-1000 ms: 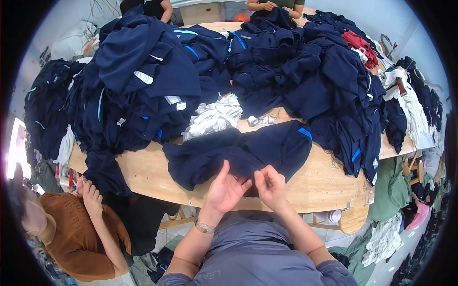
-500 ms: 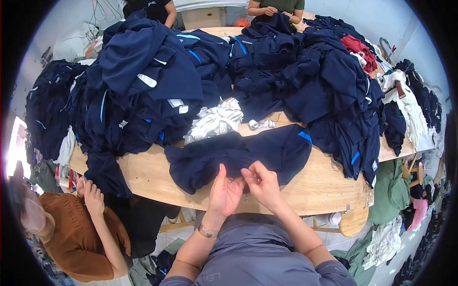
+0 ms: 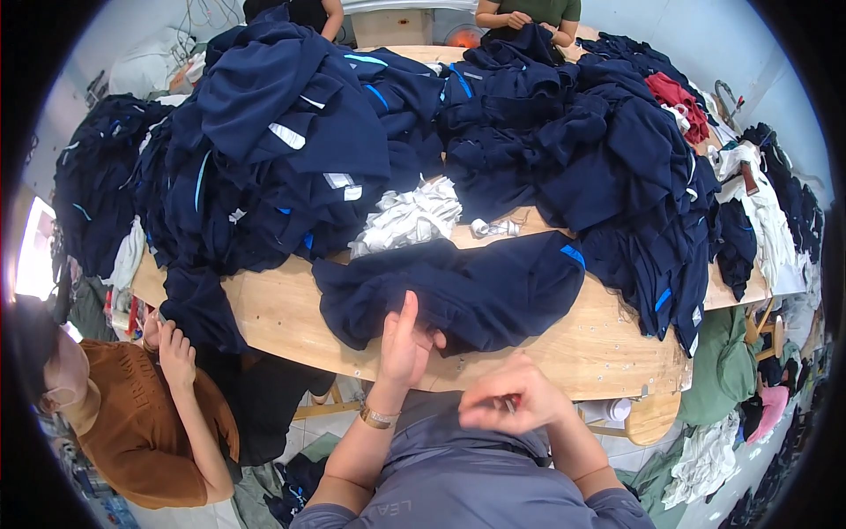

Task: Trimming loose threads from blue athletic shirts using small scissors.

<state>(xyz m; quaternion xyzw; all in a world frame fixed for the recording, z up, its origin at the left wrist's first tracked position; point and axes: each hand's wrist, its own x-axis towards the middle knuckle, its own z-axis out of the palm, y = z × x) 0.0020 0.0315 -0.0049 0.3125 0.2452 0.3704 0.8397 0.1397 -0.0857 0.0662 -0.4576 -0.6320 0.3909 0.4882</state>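
Observation:
A navy garment (image 3: 458, 295) with a bright blue strip at its right end lies bunched on the table in front of me. My left hand (image 3: 407, 348) is at its near edge, thumb raised and fingers apart, with nothing visible in it. Whether it touches the cloth I cannot tell. Nearer to my body, off the table edge, my right hand (image 3: 520, 397) is slightly blurred, its fingers curled in. A small dark bit shows between them, too small to name.
Large heaps of navy garments (image 3: 291, 97) cover the wooden table (image 3: 273, 304). Behind the near garment lie a pile of white cloth pieces (image 3: 410, 216) and a small white bundle (image 3: 495, 227). A co-worker in a brown shirt (image 3: 145, 414) sits at left; two people are across the table.
My right hand has pulled away from my left, down and to the right toward my body. My left hand has stayed near the garment. The whole view has shifted slightly.

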